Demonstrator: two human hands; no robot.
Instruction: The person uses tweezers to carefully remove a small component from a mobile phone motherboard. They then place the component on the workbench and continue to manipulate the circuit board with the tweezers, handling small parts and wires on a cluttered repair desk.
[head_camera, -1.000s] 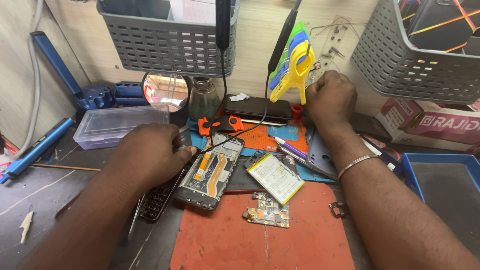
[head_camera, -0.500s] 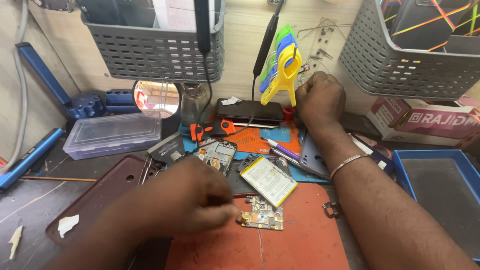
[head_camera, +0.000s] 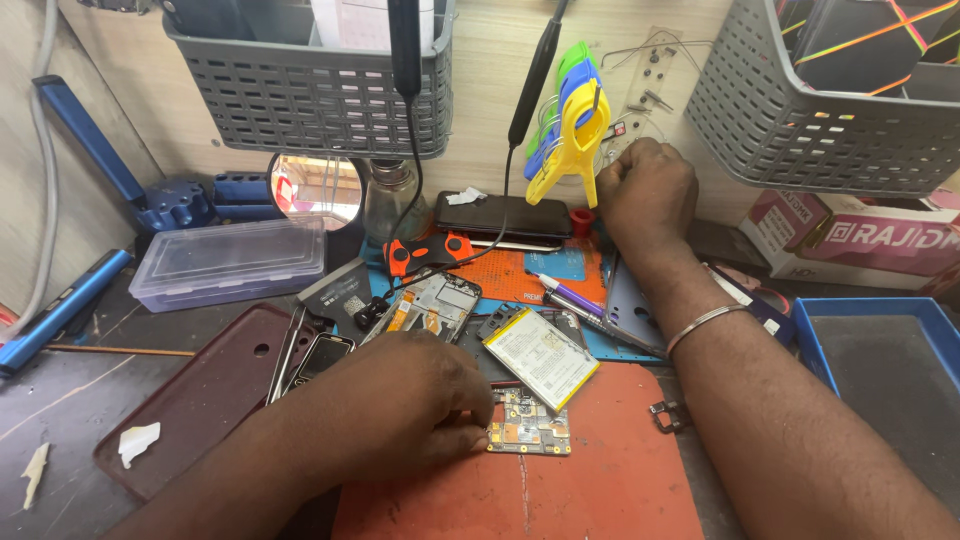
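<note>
small bare circuit board lying flat on red mat.

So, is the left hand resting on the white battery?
No, the left hand is at the small circuit board on the red mat; the white battery lies untouched beside it.

Left hand touches circuit board; right hand raised.

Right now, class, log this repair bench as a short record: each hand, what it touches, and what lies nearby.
Left hand: resting on red mat, fingertips touching small circuit board
Right hand: raised at back wall, beside yellow clamp
Between hands: flat battery, opened phone frame
Left side: maroon phone cover, clear plastic box
</note>
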